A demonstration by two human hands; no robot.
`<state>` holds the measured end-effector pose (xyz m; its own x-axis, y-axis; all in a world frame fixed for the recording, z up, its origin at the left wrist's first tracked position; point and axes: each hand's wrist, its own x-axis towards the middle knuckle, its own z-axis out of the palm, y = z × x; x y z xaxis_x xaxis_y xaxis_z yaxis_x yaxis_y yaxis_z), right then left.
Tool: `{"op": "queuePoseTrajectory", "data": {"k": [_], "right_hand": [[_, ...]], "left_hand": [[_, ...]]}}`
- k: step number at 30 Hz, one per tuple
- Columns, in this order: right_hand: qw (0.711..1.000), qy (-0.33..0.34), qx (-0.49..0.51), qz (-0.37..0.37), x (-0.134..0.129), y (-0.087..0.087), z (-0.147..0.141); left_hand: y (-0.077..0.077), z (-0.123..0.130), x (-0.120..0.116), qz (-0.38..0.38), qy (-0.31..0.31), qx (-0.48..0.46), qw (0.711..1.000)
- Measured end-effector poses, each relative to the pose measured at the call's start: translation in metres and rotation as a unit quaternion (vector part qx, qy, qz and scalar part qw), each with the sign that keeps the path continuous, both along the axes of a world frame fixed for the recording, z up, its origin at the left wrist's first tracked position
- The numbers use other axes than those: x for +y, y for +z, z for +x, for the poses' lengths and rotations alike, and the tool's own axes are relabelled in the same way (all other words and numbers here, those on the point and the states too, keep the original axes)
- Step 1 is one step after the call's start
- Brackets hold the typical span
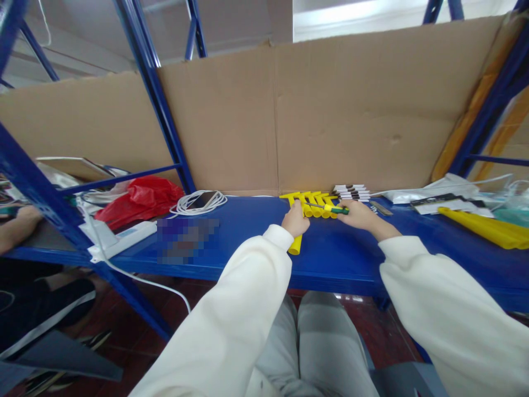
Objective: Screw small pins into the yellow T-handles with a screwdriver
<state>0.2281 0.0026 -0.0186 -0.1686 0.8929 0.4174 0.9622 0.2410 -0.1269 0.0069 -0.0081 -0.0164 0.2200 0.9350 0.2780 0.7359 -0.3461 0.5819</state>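
Head view: left hand (296, 220) pinches a smooth, round-ended yellow tube (295, 246) toward the tabletop (248, 237)'s front edge, right hand (356, 215) a screwdriver (339, 210).

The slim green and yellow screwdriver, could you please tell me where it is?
In the head view, the slim green and yellow screwdriver is right of centre over the blue table, in the right hand, pointing left toward the left hand.

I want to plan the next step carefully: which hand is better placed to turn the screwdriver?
Probably the right hand. It holds the screwdriver, which points toward the left hand; the left holds a yellow tube.
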Motion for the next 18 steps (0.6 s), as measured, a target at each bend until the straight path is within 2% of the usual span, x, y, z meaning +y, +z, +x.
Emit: {"op": "queuePoseTrajectory", "data": {"k": [7, 18], "right_hand": [[1.000, -0.024, 0.002, -0.016, 0.0027, -0.0032, 0.0003], [0.999, 0.042, 0.010, 0.013, 0.0036, -0.0039, 0.0026]], "left_hand": [[-0.0002, 0.0018, 0.0003, 0.004, -0.005, -0.005, 1.000], [-0.0012, -0.0006, 0.0016, 0.001, -0.003, -0.024, 1.000]]}}
